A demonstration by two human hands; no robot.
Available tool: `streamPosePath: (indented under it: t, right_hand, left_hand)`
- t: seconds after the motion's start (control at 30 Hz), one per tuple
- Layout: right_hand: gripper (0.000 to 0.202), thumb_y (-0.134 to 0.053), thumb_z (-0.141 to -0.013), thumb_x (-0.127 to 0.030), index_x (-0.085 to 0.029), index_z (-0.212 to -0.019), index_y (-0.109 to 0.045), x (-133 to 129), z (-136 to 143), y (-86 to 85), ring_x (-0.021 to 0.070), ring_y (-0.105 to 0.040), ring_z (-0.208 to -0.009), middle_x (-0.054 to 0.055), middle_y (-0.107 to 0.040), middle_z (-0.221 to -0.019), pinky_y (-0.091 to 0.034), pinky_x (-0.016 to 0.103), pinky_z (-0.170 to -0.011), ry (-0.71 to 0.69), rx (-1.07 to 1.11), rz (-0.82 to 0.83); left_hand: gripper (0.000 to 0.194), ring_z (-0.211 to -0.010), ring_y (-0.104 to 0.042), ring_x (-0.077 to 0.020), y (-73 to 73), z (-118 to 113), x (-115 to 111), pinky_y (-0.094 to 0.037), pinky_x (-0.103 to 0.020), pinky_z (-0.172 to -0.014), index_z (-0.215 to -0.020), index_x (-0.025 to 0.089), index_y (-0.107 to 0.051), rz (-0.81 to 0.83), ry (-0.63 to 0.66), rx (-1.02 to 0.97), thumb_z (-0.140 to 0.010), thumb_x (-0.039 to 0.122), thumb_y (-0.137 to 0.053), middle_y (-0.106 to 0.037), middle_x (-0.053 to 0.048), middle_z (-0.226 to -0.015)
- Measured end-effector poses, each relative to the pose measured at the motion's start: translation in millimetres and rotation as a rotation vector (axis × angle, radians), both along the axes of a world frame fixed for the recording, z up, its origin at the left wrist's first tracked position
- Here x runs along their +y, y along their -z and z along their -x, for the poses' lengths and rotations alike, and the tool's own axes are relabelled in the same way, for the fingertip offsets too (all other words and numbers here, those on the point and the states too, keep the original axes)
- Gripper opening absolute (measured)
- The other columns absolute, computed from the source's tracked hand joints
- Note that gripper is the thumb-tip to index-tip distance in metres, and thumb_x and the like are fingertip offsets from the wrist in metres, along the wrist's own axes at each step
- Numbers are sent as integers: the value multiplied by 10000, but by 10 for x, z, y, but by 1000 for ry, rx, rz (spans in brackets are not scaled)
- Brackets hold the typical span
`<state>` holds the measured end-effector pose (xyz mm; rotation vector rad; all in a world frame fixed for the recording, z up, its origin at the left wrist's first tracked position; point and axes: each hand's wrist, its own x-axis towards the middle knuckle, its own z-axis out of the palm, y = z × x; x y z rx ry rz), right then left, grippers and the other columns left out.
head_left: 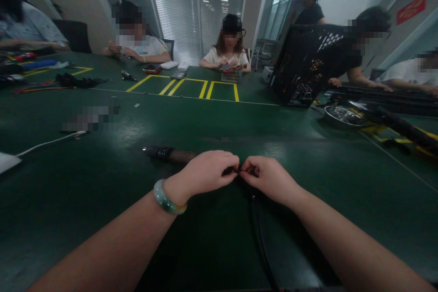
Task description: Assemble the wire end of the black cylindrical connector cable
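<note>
My left hand (210, 171), with a green-and-white bangle (167, 200) at the wrist, is closed in a pinch. Facing it, my right hand (268, 177) also pinches, its fingertips almost touching the left ones. Something tiny and dark with a reddish glint lies between the fingertips, too small to make out. Behind my left hand lies a dark cylindrical tool (171, 154) with a metal tip, a black ribbed collar and a brownish body; its right end is hidden by the hand. A black cable (260, 232) runs from below my right hand toward the near table edge.
The green table (112, 210) carries yellow tape outlines (186, 81). A white cord (48, 143) lies at left, and bundled wires (73, 82) lie farther back. A metal bowl (344, 116) and a tall black perforated case (301, 66) stand at right. Several people sit around the table.
</note>
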<state>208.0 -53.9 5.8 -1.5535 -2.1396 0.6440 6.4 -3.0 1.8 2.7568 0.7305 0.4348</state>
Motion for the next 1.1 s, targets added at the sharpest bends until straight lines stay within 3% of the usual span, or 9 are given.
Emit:
streamPosePath:
  t: [1.1]
  right_hand:
    - [30,-633,-824,-219,-214,-836,-660,13,-101,-56,117,-558,-663,-24,-636,-749,-348,221,-572,-56,-33,30]
  left_hand:
    - [109,-863,-580,-182,3,17,14,-439,-306,-779,-969,204,-597,21,13,5,-899,284,-573,-615,-20,-911]
